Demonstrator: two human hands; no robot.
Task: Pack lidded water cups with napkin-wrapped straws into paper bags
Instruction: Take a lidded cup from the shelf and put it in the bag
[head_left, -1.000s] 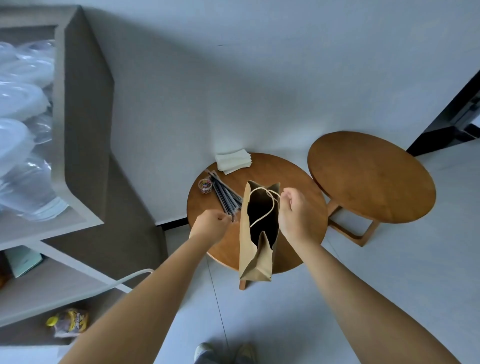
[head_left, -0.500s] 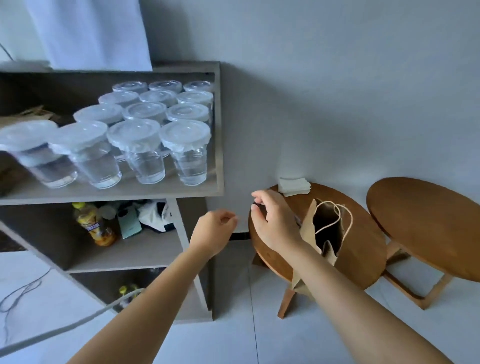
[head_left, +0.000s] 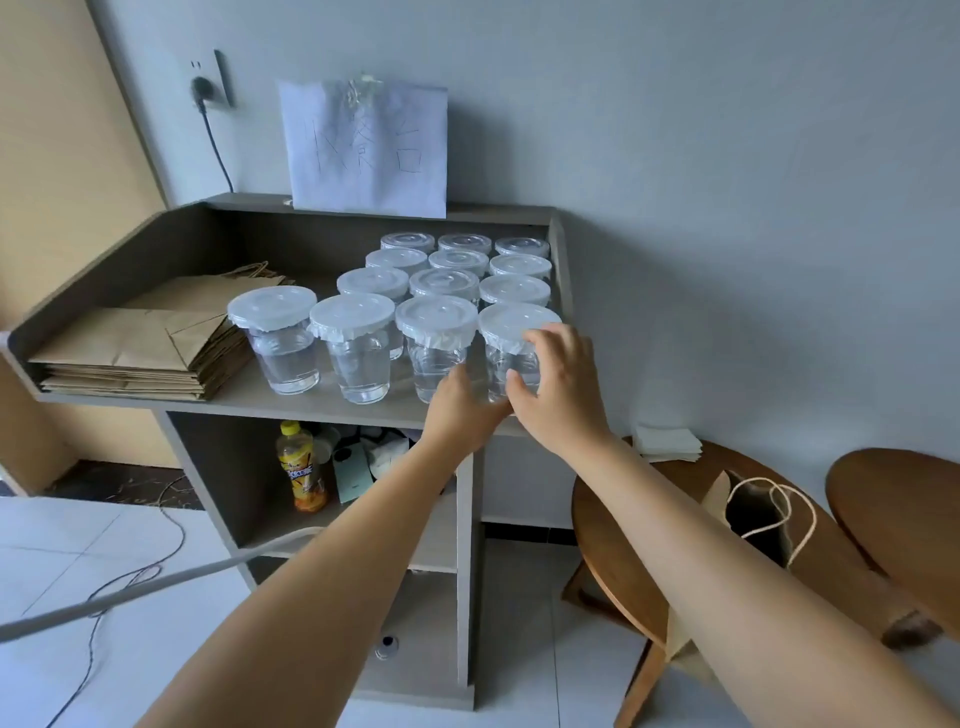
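White paper sheet (head_left: 368, 148) taped to the wall above the grey shelf unit (head_left: 291, 402): hand-drawn Chinese characters, faint, roughly "餐台". Yellow drink bottle (head_left: 301, 467) label unreadable.

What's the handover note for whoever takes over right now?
Left hand: at the base of the front-right cup, grip not visible. Right hand: fingers curling round that cup, which is not lifted yet.
Other lidded cups are on the shelf, flat bags at its left.
Done: one bag stands open on the round table, napkins behind it.
Left: move the cup into the bag, add a wrapped straw.
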